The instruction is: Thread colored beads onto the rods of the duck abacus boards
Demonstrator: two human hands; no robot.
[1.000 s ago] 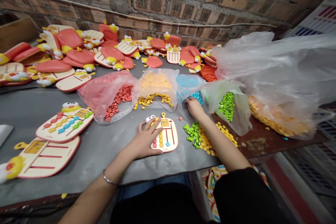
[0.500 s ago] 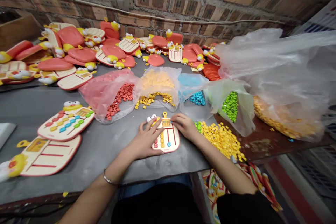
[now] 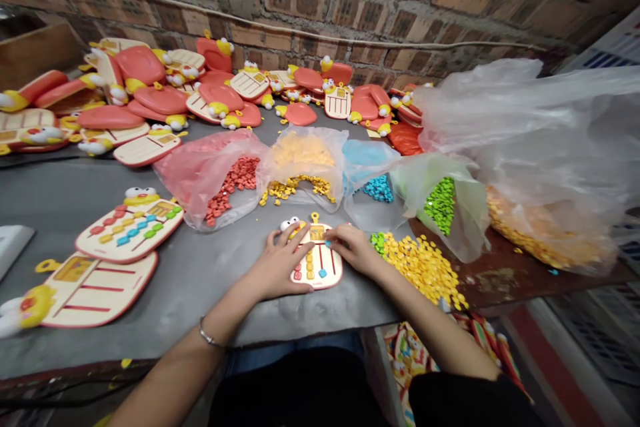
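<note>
Left hand (image 3: 281, 264) clamped over board (image 3: 330, 274) flat on bench (image 3: 213, 270), right hand (image 3: 357, 248) pinching blue bead (image 3: 328, 242) at board's third slot; reds (image 3: 297, 271) and yellows (image 3: 310, 265) in, partly covered, one lower blue (image 3: 323, 273) seated, board's rightmost slot bare where visible—roughly half-filled, I judge.

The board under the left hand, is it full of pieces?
Not full: the board shows bare slot above its lower blue piece.
</note>
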